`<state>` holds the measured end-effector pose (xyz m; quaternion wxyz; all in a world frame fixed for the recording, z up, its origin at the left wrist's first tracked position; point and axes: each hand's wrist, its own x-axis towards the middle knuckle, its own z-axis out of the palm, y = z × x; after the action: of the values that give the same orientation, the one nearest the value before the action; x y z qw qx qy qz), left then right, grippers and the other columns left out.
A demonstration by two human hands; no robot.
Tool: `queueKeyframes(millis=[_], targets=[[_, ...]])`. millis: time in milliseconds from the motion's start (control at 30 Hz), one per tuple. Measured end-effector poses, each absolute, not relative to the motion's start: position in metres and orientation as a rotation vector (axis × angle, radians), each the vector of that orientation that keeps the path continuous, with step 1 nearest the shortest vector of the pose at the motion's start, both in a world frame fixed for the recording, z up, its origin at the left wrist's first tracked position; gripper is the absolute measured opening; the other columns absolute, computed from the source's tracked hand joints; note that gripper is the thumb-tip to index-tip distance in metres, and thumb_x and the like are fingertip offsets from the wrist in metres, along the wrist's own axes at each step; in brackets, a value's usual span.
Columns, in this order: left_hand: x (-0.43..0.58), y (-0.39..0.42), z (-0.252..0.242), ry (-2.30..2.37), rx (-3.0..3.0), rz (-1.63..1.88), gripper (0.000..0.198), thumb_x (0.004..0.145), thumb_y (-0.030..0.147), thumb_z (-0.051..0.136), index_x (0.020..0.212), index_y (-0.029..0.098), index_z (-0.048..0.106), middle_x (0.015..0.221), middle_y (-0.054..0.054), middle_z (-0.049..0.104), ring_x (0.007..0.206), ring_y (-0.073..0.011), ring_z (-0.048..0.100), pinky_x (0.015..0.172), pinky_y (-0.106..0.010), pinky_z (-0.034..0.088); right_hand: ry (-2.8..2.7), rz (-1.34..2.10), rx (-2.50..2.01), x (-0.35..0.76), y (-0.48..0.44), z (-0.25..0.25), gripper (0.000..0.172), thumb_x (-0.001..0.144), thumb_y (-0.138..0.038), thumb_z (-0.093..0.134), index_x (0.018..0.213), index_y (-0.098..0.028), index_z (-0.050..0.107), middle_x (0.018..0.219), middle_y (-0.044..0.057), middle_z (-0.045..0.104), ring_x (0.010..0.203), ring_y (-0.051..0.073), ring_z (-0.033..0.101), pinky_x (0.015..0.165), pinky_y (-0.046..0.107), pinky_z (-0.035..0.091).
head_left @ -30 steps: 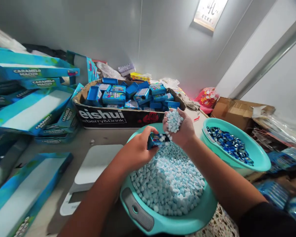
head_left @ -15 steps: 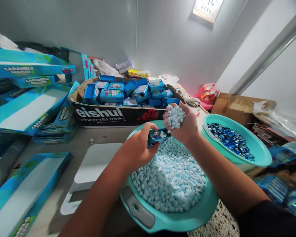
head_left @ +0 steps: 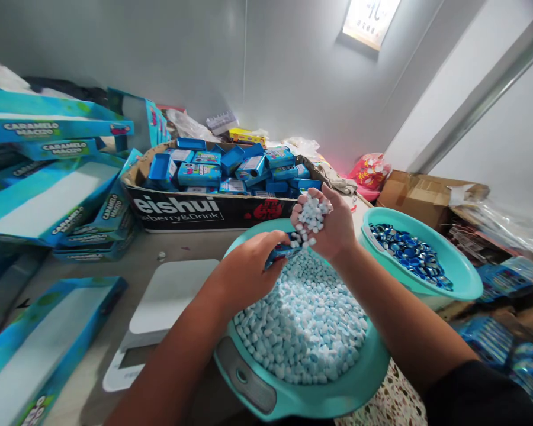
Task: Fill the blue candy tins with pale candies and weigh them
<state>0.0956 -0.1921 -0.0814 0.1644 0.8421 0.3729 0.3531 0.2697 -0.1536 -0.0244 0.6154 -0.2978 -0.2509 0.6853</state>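
Observation:
My left hand (head_left: 249, 269) is closed round a small blue candy box (head_left: 281, 253), held over a teal basin (head_left: 293, 399) heaped with pale blue and white candies (head_left: 306, 322). My right hand (head_left: 333, 228) is cupped just above it, full of the same candies (head_left: 310, 216). A few candies are dropping from that hand onto the box. Both hands hover over the far side of the basin.
A white scale (head_left: 160, 313) lies left of the basin. Behind it a black cardboard tray (head_left: 195, 210) holds several small blue boxes. A second teal basin (head_left: 459, 281) with dark blue pieces sits at right. Flat blue cartons (head_left: 48, 195) are stacked left; a brown carton (head_left: 426, 192) stands far right.
My right hand has tipped a little, and candies now spill from it toward the box. The left hand has turned the box so less of it shows.

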Motion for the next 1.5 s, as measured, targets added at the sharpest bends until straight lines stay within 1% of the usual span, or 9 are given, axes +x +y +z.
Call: queueKeyframes(millis=[267, 433, 633, 767, 967, 1033, 1233, 1333, 1500], targets=[[0.0964, -0.1927, -0.0797, 1.061, 2.366, 0.936, 0.028, 0.091, 0.024, 0.049, 0.118, 0.027, 0.057, 0.116, -0.005, 0.064, 0.107, -0.0223, 0.061, 0.098, -0.039, 0.047, -0.571, 1.551, -0.706, 0.2675, -0.1553, -0.0237, 0.021, 0.085, -0.038, 0.055, 0.077, -0.020, 0.062, 0.068, 0.002, 0.064, 0.064, 0.013, 0.062, 0.067, 0.031, 0.055], [0.0962, -0.1939, -0.0781, 1.056, 2.342, 0.967, 0.029, 0.090, 0.024, 0.050, 0.118, 0.026, 0.056, 0.120, -0.005, 0.064, 0.112, -0.0223, 0.060, 0.096, -0.036, 0.049, -0.590, 1.530, -0.705, 0.2665, -0.1547, -0.0249, 0.022, 0.084, -0.038, 0.057, 0.075, -0.019, 0.062, 0.067, 0.002, 0.064, 0.062, 0.013, 0.062, 0.069, 0.033, 0.055], [0.0946, -0.1946, -0.0766, 1.091, 2.327, 0.959, 0.038, 0.088, 0.026, 0.052, 0.126, 0.022, 0.049, 0.124, -0.008, 0.063, 0.113, -0.0252, 0.061, 0.093, -0.039, 0.051, -0.594, 1.516, -0.730, 0.2664, -0.1549, -0.0247, 0.025, 0.085, -0.040, 0.057, 0.072, -0.019, 0.062, 0.065, 0.002, 0.065, 0.062, 0.014, 0.062, 0.066, 0.032, 0.055], [0.0950, -0.1936, -0.0779, 1.048, 2.338, 0.993, 0.038, 0.088, 0.024, 0.052, 0.126, 0.022, 0.051, 0.125, -0.008, 0.063, 0.115, -0.0241, 0.060, 0.095, -0.037, 0.050, -0.647, 1.518, -0.720, 0.2650, -0.1568, -0.0243, 0.029, 0.084, -0.042, 0.059, 0.067, -0.019, 0.061, 0.064, 0.002, 0.064, 0.061, 0.013, 0.061, 0.066, 0.030, 0.055], [0.0962, -0.1935, -0.0790, 1.064, 2.309, 0.990, 0.037, 0.088, 0.021, 0.053, 0.125, 0.025, 0.055, 0.127, -0.004, 0.063, 0.118, -0.0215, 0.058, 0.101, -0.035, 0.047, -0.744, 1.496, -0.701, 0.2622, -0.1605, -0.0235, 0.033, 0.087, -0.042, 0.056, 0.066, -0.018, 0.062, 0.064, 0.002, 0.064, 0.062, 0.012, 0.061, 0.067, 0.029, 0.054], [0.0962, -0.1936, -0.0793, 1.063, 2.309, 0.985, 0.036, 0.088, 0.021, 0.052, 0.124, 0.026, 0.056, 0.126, -0.004, 0.063, 0.116, -0.0218, 0.059, 0.100, -0.036, 0.047, -0.755, 1.487, -0.711, 0.2620, -0.1611, -0.0229, 0.033, 0.087, -0.042, 0.056, 0.065, -0.018, 0.062, 0.064, 0.002, 0.063, 0.063, 0.013, 0.062, 0.068, 0.029, 0.054], [0.0948, -0.1932, -0.0789, 1.080, 2.279, 1.038, 0.033, 0.092, 0.024, 0.048, 0.125, 0.023, 0.055, 0.122, -0.010, 0.061, 0.112, -0.0247, 0.059, 0.097, -0.041, 0.048, -0.801, 1.488, -0.687, 0.2633, -0.1606, -0.0225, 0.031, 0.087, -0.042, 0.056, 0.068, -0.018, 0.063, 0.066, 0.003, 0.063, 0.071, 0.015, 0.064, 0.071, 0.031, 0.054], [0.0943, -0.1931, -0.0787, 1.096, 2.250, 1.058, 0.032, 0.092, 0.023, 0.048, 0.123, 0.024, 0.056, 0.121, -0.009, 0.061, 0.110, -0.0242, 0.060, 0.094, -0.040, 0.049, -0.841, 1.476, -0.662, 0.2624, -0.1612, -0.0229, 0.032, 0.087, -0.042, 0.056, 0.068, -0.018, 0.063, 0.066, 0.003, 0.063, 0.071, 0.015, 0.064, 0.072, 0.032, 0.054], [0.0937, -0.1910, -0.0799, 1.038, 2.247, 1.088, 0.030, 0.091, 0.023, 0.051, 0.121, 0.024, 0.057, 0.121, -0.006, 0.062, 0.112, -0.0218, 0.059, 0.097, -0.036, 0.046, -0.935, 1.457, -0.642, 0.2607, -0.1630, -0.0243, 0.035, 0.089, -0.044, 0.054, 0.068, -0.018, 0.065, 0.068, 0.003, 0.064, 0.069, 0.014, 0.063, 0.073, 0.030, 0.053]])
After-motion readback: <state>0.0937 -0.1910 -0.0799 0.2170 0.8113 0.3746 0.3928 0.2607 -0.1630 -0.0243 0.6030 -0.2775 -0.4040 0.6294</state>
